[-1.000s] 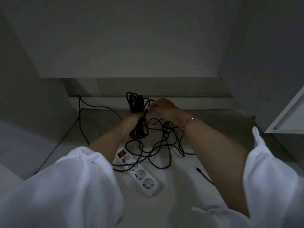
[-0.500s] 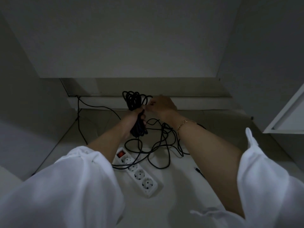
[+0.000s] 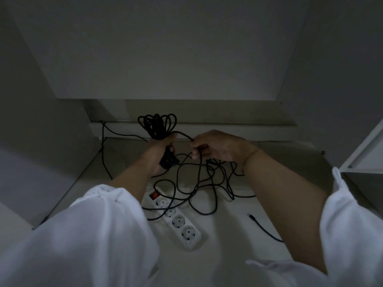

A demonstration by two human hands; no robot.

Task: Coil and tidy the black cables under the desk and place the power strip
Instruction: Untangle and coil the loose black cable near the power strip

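My left hand (image 3: 157, 152) grips a bundle of coiled black cable (image 3: 157, 126), whose loops stick up above the fist. My right hand (image 3: 215, 148) pinches a single strand of the same cable just to the right of the coil. Below both hands, loose black cable (image 3: 207, 183) lies tangled on the pale floor. A white power strip (image 3: 178, 221) with a red switch and several sockets lies on the floor under my left forearm, with some cable loops across its near end.
A thin black wire (image 3: 103, 150) runs down the back left corner by the skirting. A loose cable end (image 3: 261, 224) lies on the floor at the right. Desk panels close in left and right; a white shelf edge (image 3: 364, 154) juts in at right.
My right hand has moved right, away from the coil, drawing out a strand. The coil in my left hand stays raised with its loops fanned out.
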